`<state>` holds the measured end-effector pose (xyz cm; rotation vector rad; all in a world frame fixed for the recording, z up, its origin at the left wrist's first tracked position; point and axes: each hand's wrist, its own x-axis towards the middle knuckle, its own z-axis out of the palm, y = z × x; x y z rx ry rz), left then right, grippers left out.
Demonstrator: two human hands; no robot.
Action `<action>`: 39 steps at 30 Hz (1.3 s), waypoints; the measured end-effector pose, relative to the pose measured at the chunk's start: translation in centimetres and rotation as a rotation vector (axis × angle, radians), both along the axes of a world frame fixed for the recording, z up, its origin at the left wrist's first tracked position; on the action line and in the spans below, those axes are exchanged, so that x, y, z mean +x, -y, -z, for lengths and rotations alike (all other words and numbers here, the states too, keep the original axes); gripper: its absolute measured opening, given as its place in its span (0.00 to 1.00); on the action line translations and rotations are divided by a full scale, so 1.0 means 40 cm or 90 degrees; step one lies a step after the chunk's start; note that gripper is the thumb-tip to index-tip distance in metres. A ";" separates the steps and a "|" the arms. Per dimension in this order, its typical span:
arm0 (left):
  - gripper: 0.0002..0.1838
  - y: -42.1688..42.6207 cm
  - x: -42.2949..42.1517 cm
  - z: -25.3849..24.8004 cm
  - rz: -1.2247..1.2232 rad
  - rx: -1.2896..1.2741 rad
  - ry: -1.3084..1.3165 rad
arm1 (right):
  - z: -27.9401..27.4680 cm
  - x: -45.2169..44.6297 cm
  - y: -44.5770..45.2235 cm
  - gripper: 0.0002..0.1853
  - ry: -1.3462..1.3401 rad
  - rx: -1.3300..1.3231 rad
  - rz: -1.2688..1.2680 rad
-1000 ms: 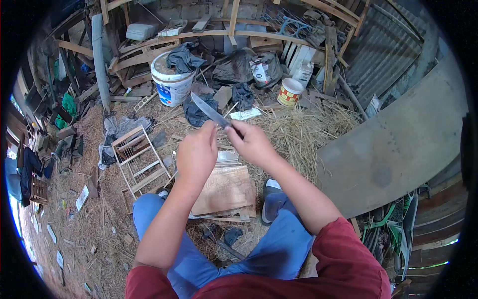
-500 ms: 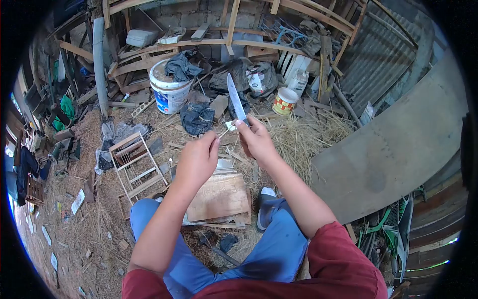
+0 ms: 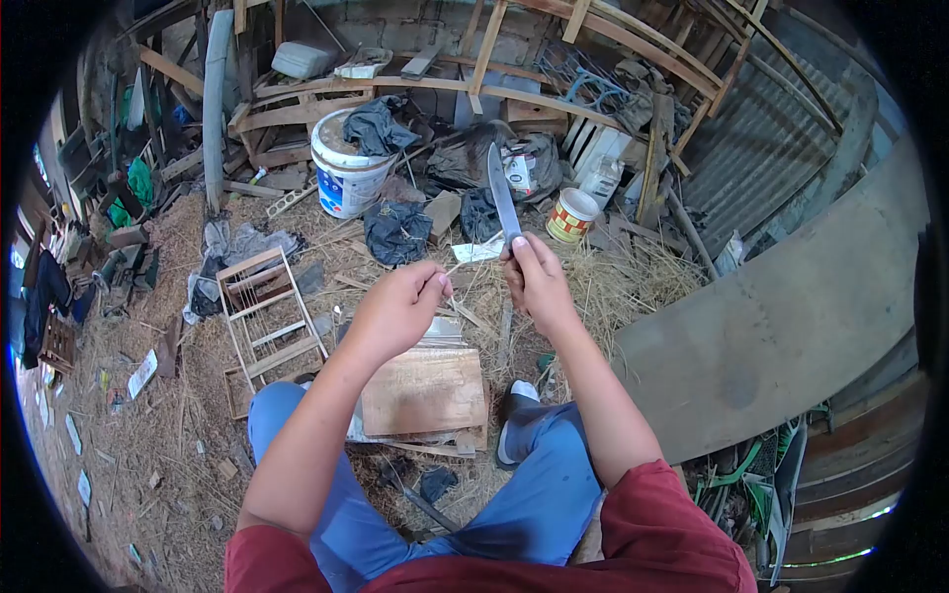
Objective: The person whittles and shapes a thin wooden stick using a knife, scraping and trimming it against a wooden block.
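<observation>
My right hand [image 3: 540, 285] is closed around the handle of a knife [image 3: 502, 194], its long blade pointing up and away from me. To the left, my left hand [image 3: 403, 304] pinches a thin pale stick [image 3: 456, 267]; only a short tip shows past the fingers. The knife blade and the stick are apart. Below my hands, between my knees, lies a flat wooden board [image 3: 423, 391] on top of other pieces. A small slatted wooden frame [image 3: 265, 314] stands on the ground left of the board.
Beyond my hands stand a large white bucket [image 3: 348, 178] with black plastic over it and a smaller yellow-red bucket [image 3: 571, 215]. Black plastic [image 3: 397, 233] and straw [image 3: 633, 277] lie nearer. A wide grey panel [image 3: 781, 306] slopes along the right.
My hands have moved apart, the right one to the right with the knife, so the blade is now away from the stick. The view has shifted slightly.
</observation>
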<state>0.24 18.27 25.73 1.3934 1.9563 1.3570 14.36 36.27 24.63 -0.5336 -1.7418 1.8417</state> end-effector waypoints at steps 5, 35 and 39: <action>0.11 0.007 0.009 -0.024 -0.026 0.010 -0.046 | 0.052 -0.014 -0.015 0.16 0.039 0.254 0.138; 0.07 0.016 0.029 -0.012 -0.184 -0.068 -0.347 | 0.053 -0.039 -0.029 0.17 0.176 0.244 0.104; 0.07 0.006 0.035 0.019 -0.180 -0.055 -0.344 | 0.072 -0.035 0.040 0.18 0.234 0.260 0.097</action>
